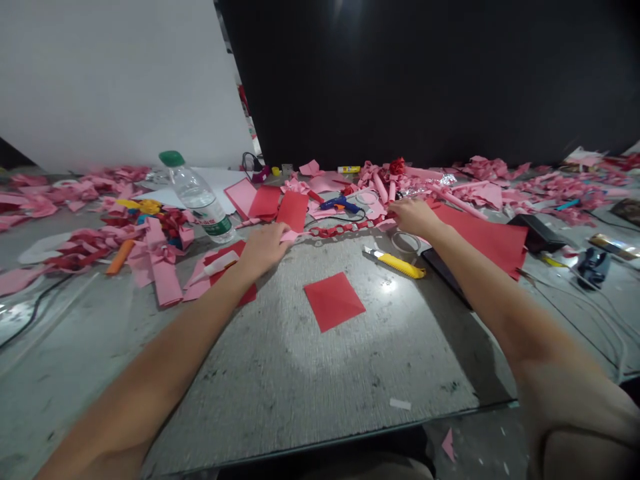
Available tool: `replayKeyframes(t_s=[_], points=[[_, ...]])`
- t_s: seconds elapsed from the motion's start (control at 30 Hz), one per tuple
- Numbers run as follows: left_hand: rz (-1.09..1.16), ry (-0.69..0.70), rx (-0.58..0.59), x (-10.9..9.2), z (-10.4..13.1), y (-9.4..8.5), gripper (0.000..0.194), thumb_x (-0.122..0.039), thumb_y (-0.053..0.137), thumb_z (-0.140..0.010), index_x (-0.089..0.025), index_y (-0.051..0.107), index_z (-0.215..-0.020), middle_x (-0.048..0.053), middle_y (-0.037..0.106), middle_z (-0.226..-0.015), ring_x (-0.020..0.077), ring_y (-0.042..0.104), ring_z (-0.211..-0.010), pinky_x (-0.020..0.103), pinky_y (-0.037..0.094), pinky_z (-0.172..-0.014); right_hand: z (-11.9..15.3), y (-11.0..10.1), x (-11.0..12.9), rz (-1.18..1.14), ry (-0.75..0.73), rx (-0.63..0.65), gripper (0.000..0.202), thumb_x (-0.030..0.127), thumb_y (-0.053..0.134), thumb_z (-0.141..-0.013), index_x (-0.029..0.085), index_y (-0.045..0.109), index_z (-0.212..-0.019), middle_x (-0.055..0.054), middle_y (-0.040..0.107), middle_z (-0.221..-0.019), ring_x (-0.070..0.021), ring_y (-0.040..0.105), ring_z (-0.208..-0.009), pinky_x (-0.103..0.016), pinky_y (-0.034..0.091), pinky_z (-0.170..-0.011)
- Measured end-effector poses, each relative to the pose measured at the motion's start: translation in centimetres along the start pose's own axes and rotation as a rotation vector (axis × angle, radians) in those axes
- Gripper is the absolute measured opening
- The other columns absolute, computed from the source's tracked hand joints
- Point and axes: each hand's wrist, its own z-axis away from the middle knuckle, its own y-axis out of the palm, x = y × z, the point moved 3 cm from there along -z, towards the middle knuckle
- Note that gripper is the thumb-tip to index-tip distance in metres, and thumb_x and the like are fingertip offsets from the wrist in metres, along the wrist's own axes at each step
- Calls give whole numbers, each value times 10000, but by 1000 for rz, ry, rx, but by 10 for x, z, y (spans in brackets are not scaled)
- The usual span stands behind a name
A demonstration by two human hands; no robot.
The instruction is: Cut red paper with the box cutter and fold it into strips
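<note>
A red paper chain [340, 231] stretches between my two hands above the grey table. My left hand [267, 250] is closed on its left end, where a pink paper piece [295, 235] shows at the fingertips. At the other end my right hand [413, 217] has its fingers closed round the chain, beside a heap of pink paper. A red paper square [335, 301] lies flat on the table in front of the chain. Between it and my right forearm rests a yellow utility knife [397, 263]. Behind the chain is a blue glue gun [343, 205].
A water bottle with a green cap [197, 197] stands tilted at the left. Pink and red paper scraps [160, 267] cover both sides. A dark phone [445, 277] lies under my right forearm, near a roll of tape [406, 243]. The table's front edge [320, 448] is close.
</note>
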Motion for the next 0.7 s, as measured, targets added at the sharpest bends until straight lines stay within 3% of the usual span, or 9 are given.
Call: replayKeyframes(t_s=[0.2,0.3,0.37,0.47,0.57,0.7], points=[[-20,17,-32,-9,8,-4,374,-284,580,-1024,-165,674,-1366,211,665,-1410,418,606,-1341,580,450,-1134,0,2,11,-11,-3,24,447,131,626,-924,144,779,-1343,-184,790,-1374,-378,709,-1286,-464,496,-1051],[13,75,-76,-24,29,-14,437,-312,547,-1053,-147,635,-1448,226,602,-1477,446,546,-1404,630,412,-1172,7,-7,20,-38,-1,-21,471,171,580,-986,148,740,-1429,-177,754,-1453,-387,679,-1345,-507,475,-1118],[64,163,-60,-42,52,-14,409,-353,541,-1079,-172,654,-1428,185,624,-1463,388,578,-1381,570,442,-1180,11,-14,28,-62,7,-54,454,200,548,-1020,162,746,-1426,-169,759,-1445,-387,675,-1346,-517,472,-1134],[153,330,34,-73,91,0,379,-458,542,-1110,-227,703,-1364,113,672,-1457,279,647,-1333,445,507,-1165,12,-18,39,-99,54,-83,453,190,513,-1026,180,772,-1398,-157,779,-1407,-370,703,-1306,-483,513,-1097],[195,421,96,-96,123,18,480,-551,554,-1104,-222,694,-1423,128,644,-1560,301,610,-1434,503,486,-1220,3,-11,44,-128,152,-78,475,194,495,-1024,194,773,-1410,-156,807,-1343,-356,752,-1222,-443,568,-1004],[204,467,122,-104,137,31,533,-582,569,-1093,-218,671,-1468,148,623,-1604,336,573,-1491,572,462,-1235,-7,0,42,-159,238,-33,445,215,585,-967,249,815,-1347,-122,855,-1199,-336,795,-1100,-398,601,-912]])
